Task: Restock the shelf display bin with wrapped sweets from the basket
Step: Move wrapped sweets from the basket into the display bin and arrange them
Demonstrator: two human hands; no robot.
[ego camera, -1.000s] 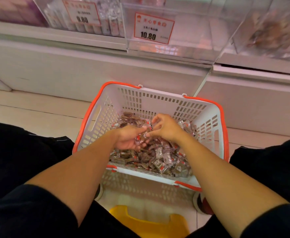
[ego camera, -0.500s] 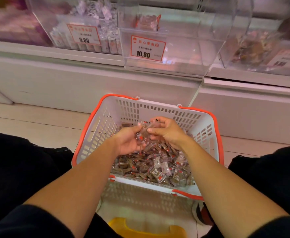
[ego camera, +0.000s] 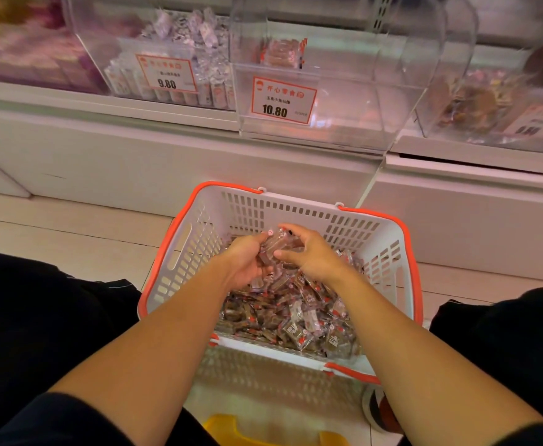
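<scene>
- The left hand (ego camera: 246,260) and right hand (ego camera: 308,252) cup 1 shared handful of wrapped sweets (ego camera: 275,247) between them, fingers curled round it, just above the heap.
- The rest of the sweets (ego camera: 289,313) lie piled in the white basket (ego camera: 180,249) with its orange rim, on the floor before the shelf.
- The clear display bin (ego camera: 344,101), tagged 10.80, sits on the shelf above, with only a few sweets visible at its back.

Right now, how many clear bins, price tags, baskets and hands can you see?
Clear bins: 3 (9.80 bin, 10.80 bin, right bin)
Price tags: 3 (9.80 tag, 10.80 tag, blurred tag)
Baskets: 1 (basket)
Hands: 2 (left hand, right hand)
Total: 9
</scene>
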